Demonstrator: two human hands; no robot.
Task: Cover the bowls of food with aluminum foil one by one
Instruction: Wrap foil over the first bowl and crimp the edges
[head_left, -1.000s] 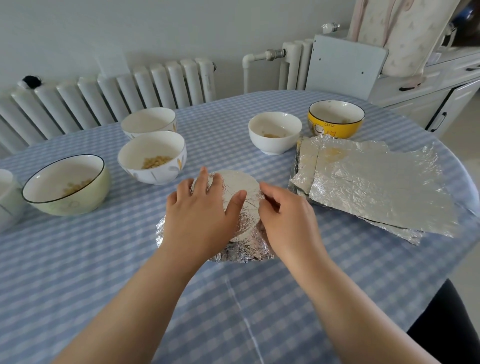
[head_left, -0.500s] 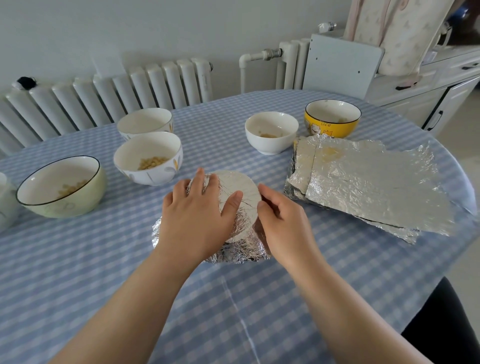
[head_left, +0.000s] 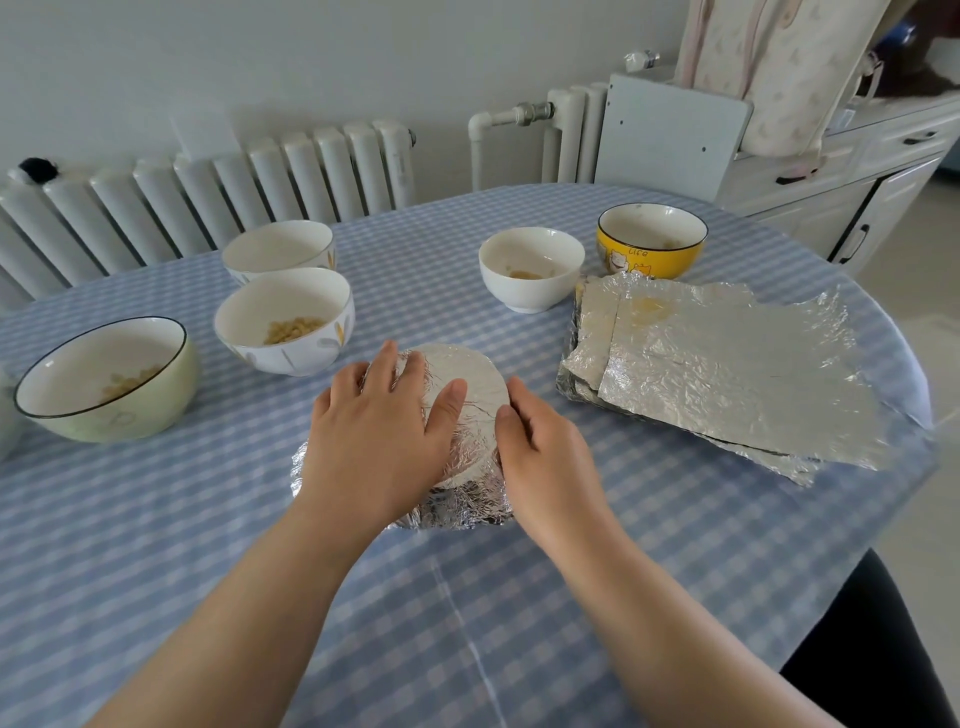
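The foil-wrapped bowl (head_left: 470, 410) sits near centre on the surface (head_left: 156, 519), its left side hidden under the left hand (head_left: 379, 436), fingers flat, grip relaxed. The right hand (head_left: 545, 457) cups its right side, fingertips out of sight. The foil is crinkled, smooth on top.

Foil-wrapped bowl (head_left: 467, 410): centre of the table (head_left: 156, 545), foil tight over the top and crumpled down the sides.
Left hand (head_left: 382, 436): flat on the foil top, fingers spread, thumb on the cover.
Right hand (head_left: 545, 457): against the bowl's 3 o'clock side, fingers curled on the foil.
Foil sheets (head_left: 727, 374): stacked at 2 o'clock.
Yellow bowl (head_left: 652, 241): 1 o'clock.
White bowl (head_left: 531, 268): 12 o'clock.
Patterned bowl (head_left: 284, 320): 10 o'clock, holding yellow food.
Green bowl (head_left: 106, 376): 9 o'clock.
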